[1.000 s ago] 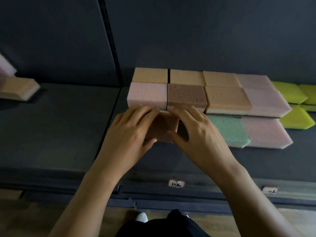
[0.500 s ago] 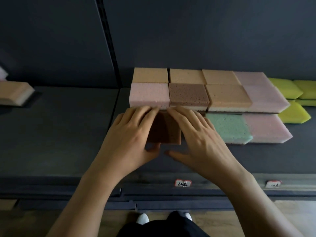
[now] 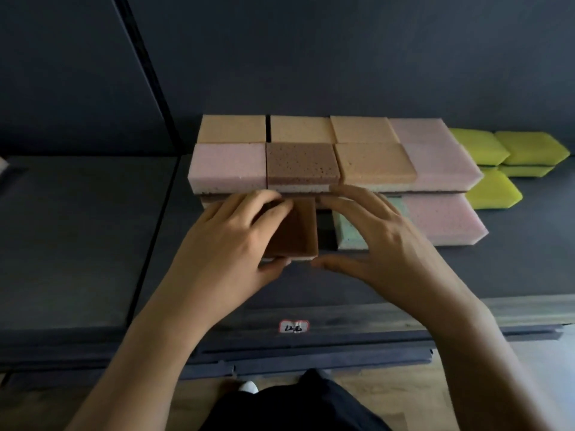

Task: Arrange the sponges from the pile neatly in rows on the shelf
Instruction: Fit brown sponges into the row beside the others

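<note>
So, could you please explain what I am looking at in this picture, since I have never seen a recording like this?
There is no machine here: a person wears a camera on the head, so the single view looks forward and down at their own arms. The left hand grips a brown sponge, fingers on top and thumb at its front edge, near the front of a dark shelf. The right hand hovers open beside it, over a green sponge; whether it touches anything I cannot tell. Behind stand stacked rows of tan, pink and brown sponges, a pink sponge lies right of the green one, and yellow sponges sit farther right. A small label is on the shelf's front rail.
</note>
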`<state>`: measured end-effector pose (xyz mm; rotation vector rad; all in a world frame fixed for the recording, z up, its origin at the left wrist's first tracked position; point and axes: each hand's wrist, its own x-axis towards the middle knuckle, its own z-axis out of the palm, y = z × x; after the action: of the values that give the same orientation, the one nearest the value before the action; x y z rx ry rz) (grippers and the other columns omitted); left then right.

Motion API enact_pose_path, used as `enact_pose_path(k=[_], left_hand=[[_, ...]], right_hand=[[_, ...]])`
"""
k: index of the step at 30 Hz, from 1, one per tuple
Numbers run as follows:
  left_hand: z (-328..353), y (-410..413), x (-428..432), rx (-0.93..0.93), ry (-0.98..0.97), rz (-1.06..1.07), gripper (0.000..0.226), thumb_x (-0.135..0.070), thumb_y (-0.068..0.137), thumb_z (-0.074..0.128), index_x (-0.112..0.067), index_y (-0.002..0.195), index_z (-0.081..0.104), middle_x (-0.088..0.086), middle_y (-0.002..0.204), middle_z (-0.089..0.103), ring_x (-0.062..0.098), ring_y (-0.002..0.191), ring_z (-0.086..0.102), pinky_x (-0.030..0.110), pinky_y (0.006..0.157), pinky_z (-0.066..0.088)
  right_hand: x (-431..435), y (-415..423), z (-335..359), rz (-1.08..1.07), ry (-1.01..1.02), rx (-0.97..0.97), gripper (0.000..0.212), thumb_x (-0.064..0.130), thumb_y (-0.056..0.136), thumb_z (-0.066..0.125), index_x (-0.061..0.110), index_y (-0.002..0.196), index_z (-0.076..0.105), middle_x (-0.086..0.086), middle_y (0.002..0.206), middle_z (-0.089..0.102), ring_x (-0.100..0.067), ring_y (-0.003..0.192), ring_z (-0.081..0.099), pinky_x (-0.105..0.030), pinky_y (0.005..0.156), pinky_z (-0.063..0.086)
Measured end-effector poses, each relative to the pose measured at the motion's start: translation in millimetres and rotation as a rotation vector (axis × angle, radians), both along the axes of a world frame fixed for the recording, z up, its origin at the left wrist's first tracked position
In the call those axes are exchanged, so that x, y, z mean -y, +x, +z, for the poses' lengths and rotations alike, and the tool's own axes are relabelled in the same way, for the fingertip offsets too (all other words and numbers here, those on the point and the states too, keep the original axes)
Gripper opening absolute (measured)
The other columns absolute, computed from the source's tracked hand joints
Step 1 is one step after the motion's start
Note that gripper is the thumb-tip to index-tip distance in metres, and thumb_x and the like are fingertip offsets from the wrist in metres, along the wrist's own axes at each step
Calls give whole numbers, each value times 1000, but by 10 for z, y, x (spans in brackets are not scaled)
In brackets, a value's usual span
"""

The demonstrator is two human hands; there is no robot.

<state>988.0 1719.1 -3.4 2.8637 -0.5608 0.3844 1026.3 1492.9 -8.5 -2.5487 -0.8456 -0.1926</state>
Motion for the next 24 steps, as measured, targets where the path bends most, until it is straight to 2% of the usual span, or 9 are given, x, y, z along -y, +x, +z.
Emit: enact_pose_path(k=[1,3,6,9,24], left_hand=[[6,9,24,-6,7,4,68,-42,74,66,-13,135,53,4,135,52,25,122,52,42,101,43],[-9,31,67,-20,29,13,68,-41,73,67,-12,134,55,5,134,53,27,121,53,43,100,44],[-48,63,127,-47,47,16,69,-38,72,74,-12,133,56,6,133,54,28,120,54,46,98,45],[-73,77,177,-69,56,14,68,-39,71,72,-14,132,57,6,132,55,29,119,54,45,96,45],[-145,106,284,-108,82,18,71,-36,71,80,-17,134,54,7,136,52,29,122,52,45,98,44]], right_hand=[[72,9,-15,-21,-1,14,75,61,78,62,24,142,49,2,150,43,-18,136,42,-44,106,45],[192,28,-58,-69,-2,30,68,54,78,68,24,137,55,1,145,49,-21,130,48,-48,97,51],[303,48,-145,-141,-36,58,64,30,74,83,25,133,59,1,140,55,-24,125,54,-45,93,53],[339,54,-198,-166,-47,76,57,17,73,84,23,127,65,0,134,60,-24,121,57,-44,91,55],[352,42,-301,-143,-21,97,49,10,79,79,17,125,65,-1,131,62,-25,120,58,-45,94,52]])
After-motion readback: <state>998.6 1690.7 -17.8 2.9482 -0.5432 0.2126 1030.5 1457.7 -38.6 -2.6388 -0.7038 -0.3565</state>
